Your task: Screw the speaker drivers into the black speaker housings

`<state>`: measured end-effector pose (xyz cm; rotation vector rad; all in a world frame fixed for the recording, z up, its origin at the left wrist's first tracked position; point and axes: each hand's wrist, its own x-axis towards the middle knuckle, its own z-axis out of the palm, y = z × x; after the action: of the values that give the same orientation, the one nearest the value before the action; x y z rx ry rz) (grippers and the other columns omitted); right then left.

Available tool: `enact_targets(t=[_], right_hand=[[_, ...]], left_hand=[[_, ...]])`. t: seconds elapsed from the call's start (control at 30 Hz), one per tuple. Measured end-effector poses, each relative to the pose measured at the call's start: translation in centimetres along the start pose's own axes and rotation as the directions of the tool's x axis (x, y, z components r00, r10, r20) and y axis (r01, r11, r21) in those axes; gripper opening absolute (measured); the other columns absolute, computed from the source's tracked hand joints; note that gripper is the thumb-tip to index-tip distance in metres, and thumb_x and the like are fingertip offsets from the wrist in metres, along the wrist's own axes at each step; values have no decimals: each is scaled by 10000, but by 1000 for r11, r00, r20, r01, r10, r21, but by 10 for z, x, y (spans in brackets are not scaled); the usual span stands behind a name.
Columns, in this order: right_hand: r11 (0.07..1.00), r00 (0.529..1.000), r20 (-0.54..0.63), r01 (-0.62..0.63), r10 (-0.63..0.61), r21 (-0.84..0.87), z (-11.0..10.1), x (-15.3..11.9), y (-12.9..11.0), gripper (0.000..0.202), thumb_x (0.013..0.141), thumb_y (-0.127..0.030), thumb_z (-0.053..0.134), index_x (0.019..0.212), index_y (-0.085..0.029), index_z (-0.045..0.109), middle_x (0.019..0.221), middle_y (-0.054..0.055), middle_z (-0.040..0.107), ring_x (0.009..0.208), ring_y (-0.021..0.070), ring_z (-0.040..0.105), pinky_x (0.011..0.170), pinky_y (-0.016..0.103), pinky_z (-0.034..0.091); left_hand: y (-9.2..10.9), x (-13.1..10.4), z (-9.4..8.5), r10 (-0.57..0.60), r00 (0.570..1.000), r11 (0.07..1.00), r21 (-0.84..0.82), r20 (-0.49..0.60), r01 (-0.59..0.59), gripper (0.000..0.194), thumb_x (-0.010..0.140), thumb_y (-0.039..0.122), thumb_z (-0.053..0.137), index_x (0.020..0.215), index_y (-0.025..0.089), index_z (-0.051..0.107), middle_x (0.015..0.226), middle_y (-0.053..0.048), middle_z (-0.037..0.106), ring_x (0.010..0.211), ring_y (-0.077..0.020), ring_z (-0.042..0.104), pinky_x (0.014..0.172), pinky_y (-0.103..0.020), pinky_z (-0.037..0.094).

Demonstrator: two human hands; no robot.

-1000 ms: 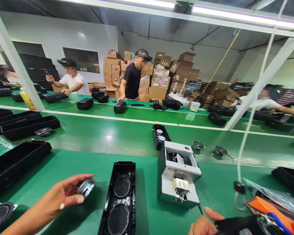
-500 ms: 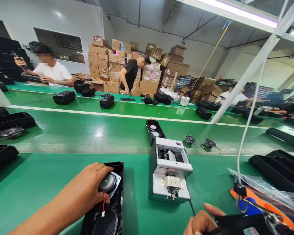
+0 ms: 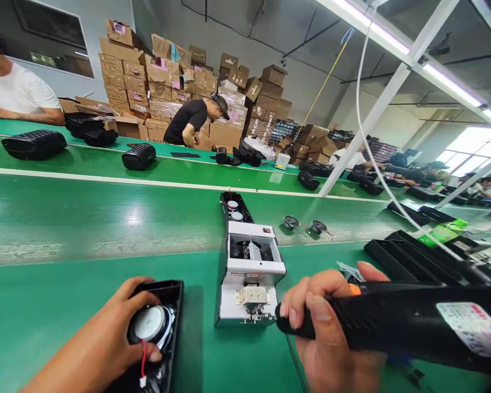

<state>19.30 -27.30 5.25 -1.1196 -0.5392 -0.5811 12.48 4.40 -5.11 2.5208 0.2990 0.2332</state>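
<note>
My left hand (image 3: 106, 322) grips a round speaker driver (image 3: 149, 323) with its thumb and fingers on either side of the magnet. The driver sits inside a long black speaker housing (image 3: 177, 305), and a red wire with a white plug hangs from it. In my right hand (image 3: 327, 327) is a black electric screwdriver (image 3: 401, 319), held level. Its nose points left, close to the metal pickup block of a white screw feeder (image 3: 257, 266). Whether its bit touches the block I cannot tell.
Behind the feeder lies another housing with drivers (image 3: 235, 210). Two loose speaker drivers (image 3: 291, 222) rest to its right. Black housings (image 3: 409, 256) are stacked at the right. Beyond the green conveyor (image 3: 147, 229), co-workers stand before stacked cartons (image 3: 163, 76).
My right hand has raised the screwdriver from the lower right and brought it left to the screw feeder. My left hand stays on the driver. The view has turned to the right.
</note>
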Motion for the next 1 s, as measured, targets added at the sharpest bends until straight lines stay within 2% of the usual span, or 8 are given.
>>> enact_targets(t=[0.17,0.27,0.37,0.47,0.53,0.73,0.83,1.0], right_hand=[[992,993,117,14,0,-124,6,2,21,427,1120,-227,762,1466,-354,547,846,-86,628,612,147,632,606,305,592],[983,986,156,-31,59,-179,3,-4,30,375,1099,-255,781,1382,-311,542,861,-63,618,602,154,604,568,310,554],[959,965,154,-175,212,-223,0,-10,29,403,1101,-289,795,1406,-295,531,800,-73,603,586,157,601,556,305,554],[904,904,148,-365,401,-223,2,-15,18,486,1104,-331,827,1485,-320,524,784,-84,631,524,135,600,506,269,561],[890,882,134,-436,452,-135,10,-17,10,545,1117,-323,822,1555,-385,504,781,-97,641,503,126,608,497,256,576],[943,940,169,-316,297,101,58,-20,-2,549,1129,-282,800,1548,-481,507,786,-115,627,531,115,590,556,264,589],[937,939,100,-338,329,87,78,-23,5,559,1132,-301,807,1558,-467,486,811,-118,620,581,114,596,607,277,566],[951,936,245,-287,254,111,85,-21,22,553,1143,-247,772,1572,-446,486,809,-110,609,578,121,644,581,269,607]], left_hand=[[40,-16,8,-128,960,989,-37,249,141,554,568,128,852,1091,311,875,1798,-99,525,1518,-461,678,1271,-565,569],[40,-26,7,-64,972,997,-30,225,73,610,631,110,819,1205,314,861,1878,-95,437,1565,-449,653,1310,-593,544],[36,-36,5,61,984,998,-27,169,-57,647,798,107,736,1405,320,807,1947,-85,322,1630,-404,603,1335,-563,530],[45,-42,1,47,979,998,30,200,-54,610,834,59,709,1403,252,818,1950,-166,288,1657,-423,554,1333,-572,523],[57,-43,-3,22,973,996,74,232,-40,623,789,19,726,1365,229,839,1934,-206,301,1668,-444,522,1322,-604,521],[71,-44,-11,59,972,996,49,225,-72,550,809,109,760,1340,218,854,1877,-237,402,1637,-471,540,1242,-632,582],[63,-46,-11,57,967,998,21,248,-65,555,797,140,772,1341,205,858,1895,-258,336,1658,-488,494,1245,-645,572],[49,-52,-6,74,961,997,-56,265,-61,437,822,208,787,1251,246,862,1958,-163,181,1685,-459,475,1246,-587,600]])
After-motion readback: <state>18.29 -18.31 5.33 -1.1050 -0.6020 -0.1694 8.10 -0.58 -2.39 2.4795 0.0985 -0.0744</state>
